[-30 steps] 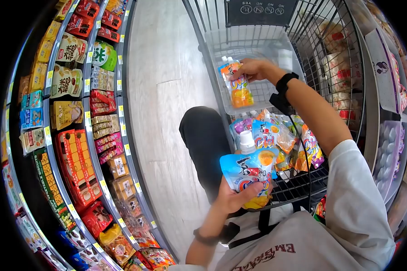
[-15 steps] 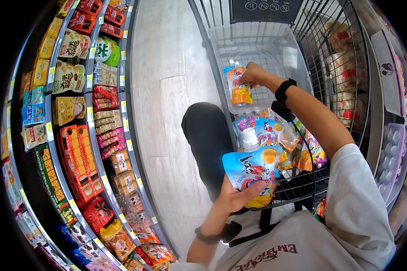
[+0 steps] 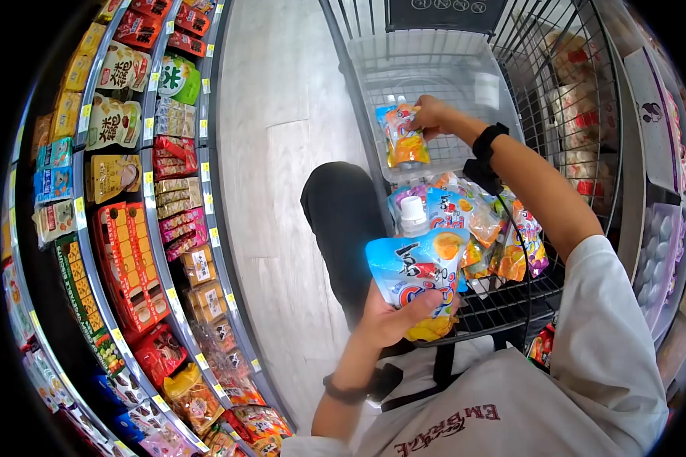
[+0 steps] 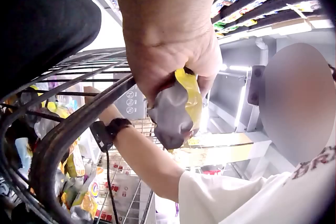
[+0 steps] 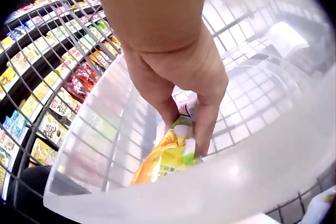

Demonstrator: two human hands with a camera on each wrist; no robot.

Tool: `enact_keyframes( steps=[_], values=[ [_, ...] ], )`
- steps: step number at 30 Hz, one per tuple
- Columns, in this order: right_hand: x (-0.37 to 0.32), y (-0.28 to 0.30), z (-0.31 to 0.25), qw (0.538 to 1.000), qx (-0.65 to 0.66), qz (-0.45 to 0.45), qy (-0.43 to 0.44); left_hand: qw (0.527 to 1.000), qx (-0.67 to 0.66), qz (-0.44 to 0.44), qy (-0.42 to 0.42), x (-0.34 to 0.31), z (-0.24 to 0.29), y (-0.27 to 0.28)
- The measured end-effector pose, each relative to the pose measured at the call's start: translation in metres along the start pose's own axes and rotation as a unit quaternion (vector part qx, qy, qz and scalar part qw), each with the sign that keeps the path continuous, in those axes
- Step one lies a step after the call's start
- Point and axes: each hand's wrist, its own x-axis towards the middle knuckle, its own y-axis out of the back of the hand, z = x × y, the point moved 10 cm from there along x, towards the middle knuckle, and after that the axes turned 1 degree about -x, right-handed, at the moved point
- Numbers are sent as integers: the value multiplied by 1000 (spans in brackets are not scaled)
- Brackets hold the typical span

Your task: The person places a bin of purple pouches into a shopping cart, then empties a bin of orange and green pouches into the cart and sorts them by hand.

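My left hand (image 3: 392, 312) grips a blue and yellow pouch (image 3: 415, 266) with a white cap, upright over the cart's near edge; in the left wrist view its silver and yellow underside (image 4: 176, 111) shows between thumb and fingers. Inside the clear plastic bin (image 3: 465, 160), my right hand (image 3: 433, 118) pinches an orange pouch (image 3: 404, 141) by its side, at the bin's left. In the right wrist view, thumb and fingers of the right hand (image 5: 181, 77) lie on both sides of that pouch (image 5: 168, 155). Several more pouches (image 3: 446, 206) lie in the cart between the bin and the left hand.
The wire cart (image 3: 572, 114) surrounds the bin, which has a white label or roll (image 3: 486, 90) at its far right. Snack shelves (image 3: 137, 228) line the left, beyond a pale floor (image 3: 263, 152). A knee (image 3: 343, 228) is beside the cart. Egg-like packs (image 3: 655, 259) stand right.
The orange pouch has gone lower into the bin with my right hand and leans at the bin's left side. My left hand still holds its pouch, shifted slightly upward and left in view.
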Motion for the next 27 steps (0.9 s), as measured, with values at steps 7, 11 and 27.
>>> enact_keyframes(
  steps=[7,11,27],
  values=[
    [-2,38,1,1000,-23,-3,10,1000,-21,5,4,0,-1,0],
    [23,40,10,990,-106,79,51,998,-57,-28,-13,1,1,-1],
    [-3,-23,1,831,-549,-31,79,999,-24,-40,4,2,0,-5]
  ],
)
